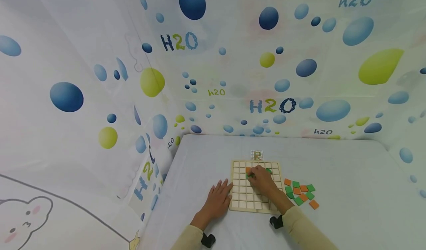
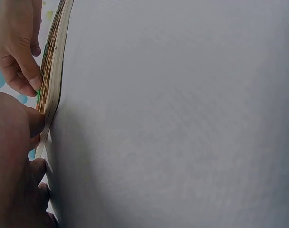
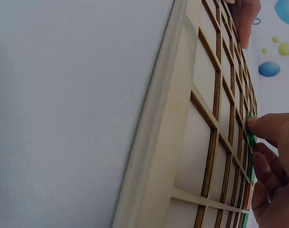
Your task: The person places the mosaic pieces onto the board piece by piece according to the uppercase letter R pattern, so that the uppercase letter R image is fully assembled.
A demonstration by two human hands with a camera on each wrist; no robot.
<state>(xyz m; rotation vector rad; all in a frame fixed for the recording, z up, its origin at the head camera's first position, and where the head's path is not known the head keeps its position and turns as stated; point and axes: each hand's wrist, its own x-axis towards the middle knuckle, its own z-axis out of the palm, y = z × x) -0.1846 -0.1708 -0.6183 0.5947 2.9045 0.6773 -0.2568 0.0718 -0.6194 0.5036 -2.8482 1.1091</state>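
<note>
Wooden strips divide the board (image 1: 254, 210) in front of you into a grid of square cells, and it lies flat on the white table (image 1: 349, 176). Your right hand (image 1: 261, 179) reaches over its upper middle, with thumb and fingertips pinching a green piece (image 3: 252, 139); whether that piece already sits in a cell, you cannot tell from these views. Just above your fingertips an orange piece (image 1: 248, 169) lies on the grid, and another green one (image 1: 269, 171) shows beyond your knuckles.

Your left hand (image 1: 217, 200) rests on the table with its fingers spread and relaxed, touching the board's left edge and holding nothing. To the right of the board, near your right forearm, loose pieces (image 1: 296, 191) in orange and green lie scattered, some touching. Just beyond the far edge is a small card (image 1: 257, 155) with a gridded pattern. Behind the table hangs a white sheet (image 1: 233, 31) printed with blue and lime dots.
</note>
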